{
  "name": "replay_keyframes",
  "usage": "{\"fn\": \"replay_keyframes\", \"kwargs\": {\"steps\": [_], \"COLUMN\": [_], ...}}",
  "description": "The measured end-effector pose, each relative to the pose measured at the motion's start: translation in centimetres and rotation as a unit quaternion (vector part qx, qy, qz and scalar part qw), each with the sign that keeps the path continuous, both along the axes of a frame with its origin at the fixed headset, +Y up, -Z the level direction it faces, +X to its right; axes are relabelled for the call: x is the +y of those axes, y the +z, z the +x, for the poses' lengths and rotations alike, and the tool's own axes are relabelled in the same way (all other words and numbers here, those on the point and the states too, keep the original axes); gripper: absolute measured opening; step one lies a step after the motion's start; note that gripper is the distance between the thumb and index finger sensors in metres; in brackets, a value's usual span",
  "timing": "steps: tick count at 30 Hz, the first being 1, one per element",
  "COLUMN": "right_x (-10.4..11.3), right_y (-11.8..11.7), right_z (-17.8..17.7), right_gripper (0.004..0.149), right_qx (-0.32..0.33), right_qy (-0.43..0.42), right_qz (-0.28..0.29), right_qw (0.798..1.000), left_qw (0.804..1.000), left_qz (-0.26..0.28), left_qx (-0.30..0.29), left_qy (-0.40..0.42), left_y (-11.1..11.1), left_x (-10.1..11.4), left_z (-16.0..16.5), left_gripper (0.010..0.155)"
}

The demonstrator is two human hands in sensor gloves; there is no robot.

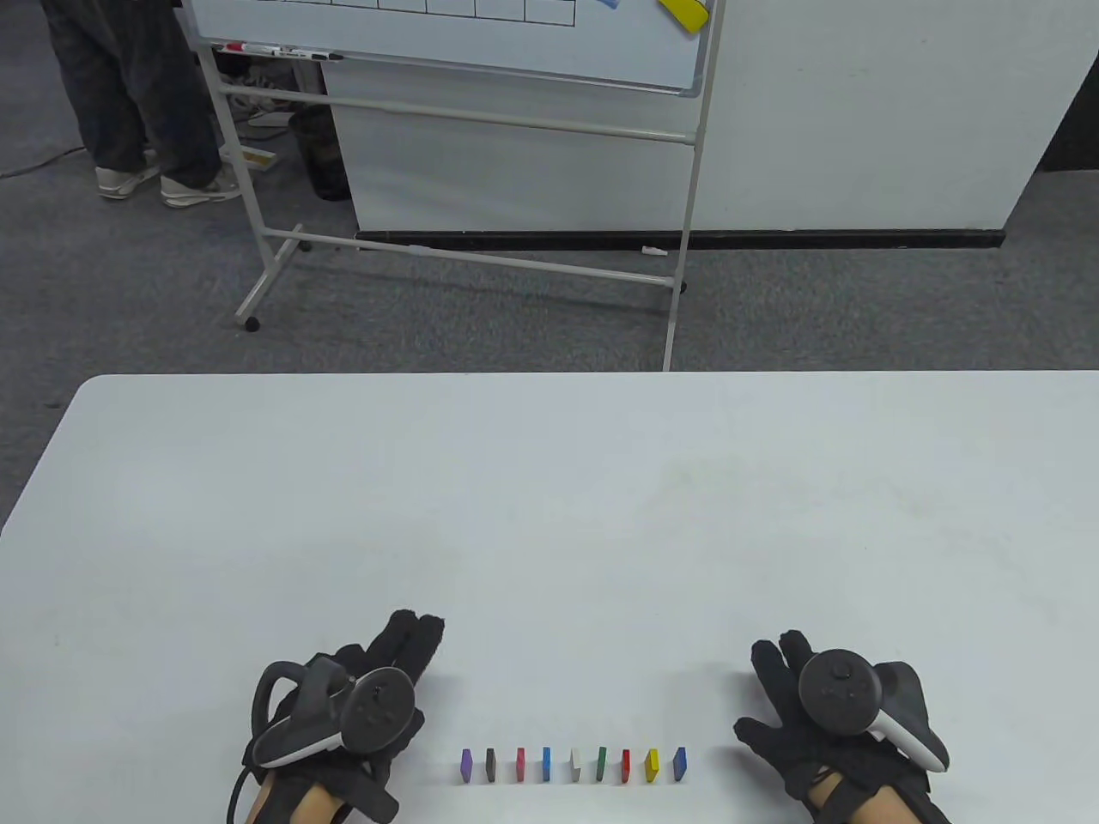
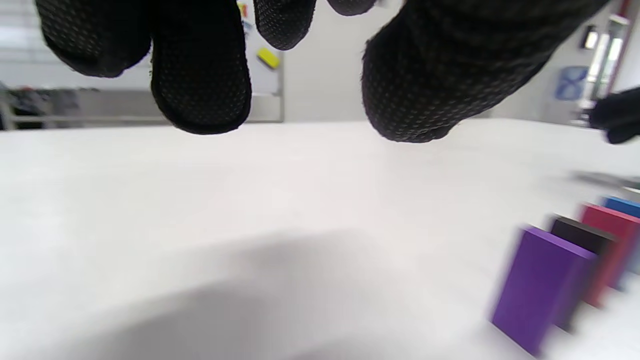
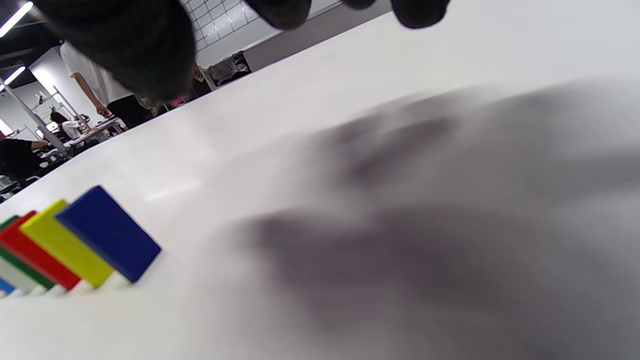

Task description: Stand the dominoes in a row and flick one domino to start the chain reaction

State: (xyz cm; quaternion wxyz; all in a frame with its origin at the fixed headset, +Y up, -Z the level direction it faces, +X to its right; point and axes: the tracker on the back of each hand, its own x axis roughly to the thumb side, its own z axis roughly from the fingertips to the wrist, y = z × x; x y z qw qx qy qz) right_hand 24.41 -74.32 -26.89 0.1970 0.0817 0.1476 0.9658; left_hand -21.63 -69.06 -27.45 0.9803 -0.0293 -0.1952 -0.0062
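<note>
Several coloured dominoes stand upright in a straight row near the table's front edge, from a purple domino [image 1: 466, 765] on the left to a dark blue domino [image 1: 680, 764] on the right. My left hand [image 1: 378, 687] lies just left of the row, fingers straight and holding nothing. My right hand [image 1: 794, 704] hovers right of the row, fingers spread and empty. The left wrist view shows the purple domino [image 2: 542, 287] with black and red ones behind it. The right wrist view shows the dark blue domino [image 3: 107, 232] beside a yellow domino [image 3: 65, 242].
The white table [image 1: 549, 515] stretches far beyond the row. Past its far edge a whiteboard on a wheeled stand [image 1: 464, 172] rests on grey carpet. A person's legs [image 1: 137, 103] show at the top left.
</note>
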Motion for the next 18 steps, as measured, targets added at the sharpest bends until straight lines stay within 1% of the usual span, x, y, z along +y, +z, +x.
{"fn": "replay_keyframes", "kwargs": {"steps": [1, 3, 5, 6, 7, 8, 9, 10, 12, 13, 14, 16, 18], "right_x": [-0.1, -0.1, -0.1, -0.2, -0.2, -0.2, -0.1, -0.1, 0.1, 0.2, 0.5, 0.9, 1.0], "right_y": [0.0, 0.0, 0.0, -0.1, -0.2, -0.2, -0.2, -0.3, -0.3, -0.3, -0.2, -0.2, -0.2], "right_z": [0.0, 0.0, -0.1, -0.1, -0.1, -0.1, -0.1, -0.1, 0.0, 0.1, 0.3, 0.7, 0.8], "right_gripper": [0.088, 0.088, 0.088, 0.088, 0.087, 0.087, 0.086, 0.085, 0.083, 0.082, 0.079, 0.069, 0.057], "right_qx": [0.000, 0.002, 0.008, 0.011, 0.014, 0.017, 0.019, 0.018, 0.025, 0.033, 0.049, 0.050, 0.055], "right_qy": [-0.001, -0.007, -0.008, -0.008, -0.010, -0.013, -0.022, -0.029, -0.048, -0.064, -0.106, -0.162, -0.164], "right_qz": [0.000, 0.003, 0.008, 0.012, 0.010, 0.011, 0.018, 0.021, 0.026, 0.030, 0.047, 0.070, 0.089], "right_qw": [1.000, 1.000, 1.000, 1.000, 1.000, 1.000, 0.999, 0.999, 0.998, 0.997, 0.992, 0.983, 0.981], "left_qw": [1.000, 0.998, 0.994, 0.989, 0.987, 0.987, 0.989, 0.991, 0.992, 0.992, 0.991, 0.992, 0.991], "left_qz": [-0.005, -0.014, 0.029, 0.028, -0.007, -0.044, -0.017, -0.003, -0.019, -0.023, -0.018, -0.022, -0.021], "left_qx": [0.026, 0.059, 0.068, 0.079, 0.089, 0.093, 0.100, 0.100, 0.084, 0.086, 0.087, 0.076, 0.070], "left_qy": [0.003, 0.020, 0.085, 0.125, 0.136, 0.126, 0.106, 0.090, 0.088, 0.089, 0.096, 0.103, 0.110], "left_y": [-0.5, -1.0, -0.9, -1.1, -1.4, -1.3, -1.1, -1.1, -1.2, -1.2, -1.1, -1.0, -0.9], "left_x": [-0.4, -1.7, -4.2, -4.9, -5.3, -5.4, -5.5, -5.5, -5.6, -5.6, -5.5, -5.4, -5.2], "left_z": [-0.3, -0.9, -1.9, -2.3, -2.3, -2.4, -2.4, -2.3, -1.9, -1.7, -1.6, -1.3, -1.2], "left_gripper": [0.090, 0.088, 0.087, 0.086, 0.086, 0.086, 0.087, 0.086, 0.086, 0.086, 0.085, 0.085, 0.084]}}
